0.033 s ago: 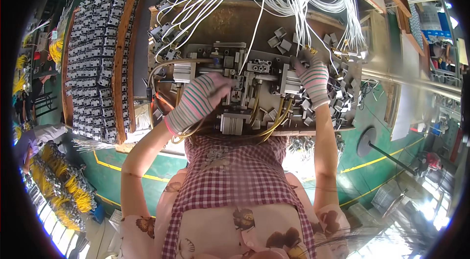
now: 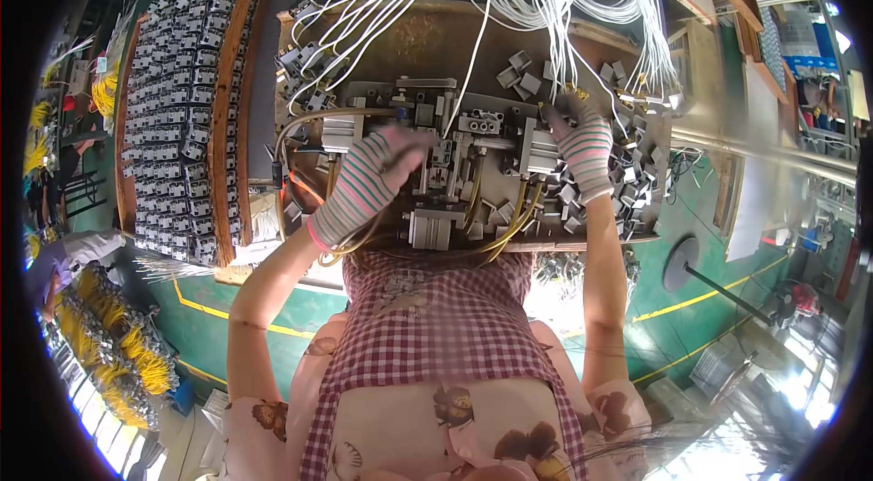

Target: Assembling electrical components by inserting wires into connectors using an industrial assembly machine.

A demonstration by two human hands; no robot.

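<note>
My left hand point(image 2: 377, 174), in a striped glove with greyish-pink fingers, hovers at the left of a metal clamping fixture point(image 2: 440, 158). Its fingers stretch rightward, slightly blurred, with the thumb apart and nothing visible in them. A white cable point(image 2: 470, 58) runs down to the fixture's top middle. At the right, my right hand point(image 2: 582, 146), gloved alike, is beside a pneumatic cylinder point(image 2: 540, 146). Its fingers curl around the yellow-tipped ends of white cables point(image 2: 566, 45); the exact grip is partly hidden.
Loose square metal housings point(image 2: 637, 174) crowd the tray's right side. More parts point(image 2: 305, 72) lie at its far left. Yellowish air hoses point(image 2: 520, 225) loop in front of the fixture. A wooden-edged rack point(image 2: 177, 117) of many finished pieces stands left. A large cable bundle hangs over the far edge.
My left hand has drawn back a little to the left from the fixture's middle, uncovering more of it. My right hand stays nearly in place, shifted very slightly.
</note>
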